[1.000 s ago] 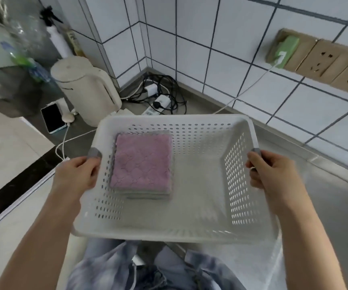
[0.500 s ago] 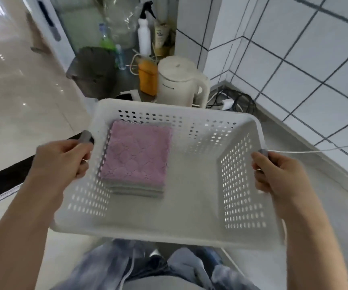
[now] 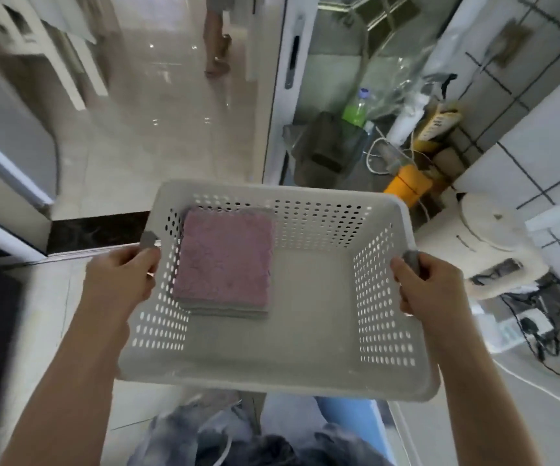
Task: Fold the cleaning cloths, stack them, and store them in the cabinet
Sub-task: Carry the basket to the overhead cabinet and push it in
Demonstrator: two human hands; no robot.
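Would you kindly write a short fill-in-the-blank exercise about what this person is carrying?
1. Both hands hold a white perforated ____.
2. The top cloth of the folded stack is ____ in colour.
3. The stack sits nearer the ____ hand.
4. The kettle stands on the person's ____ side.

Missing words: basket; pink; left; right

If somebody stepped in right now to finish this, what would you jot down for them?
Left hand: closed on the basket's left rim.
Right hand: closed on its right rim; the white basket is held up in the air between both.
Folded cloths: one neat stack, pink on top, grey beneath, in the basket's far-left corner.
Done: folding and stacking.
Left: carry the basket to the cabinet, which I cannot pick out here, and put it away.
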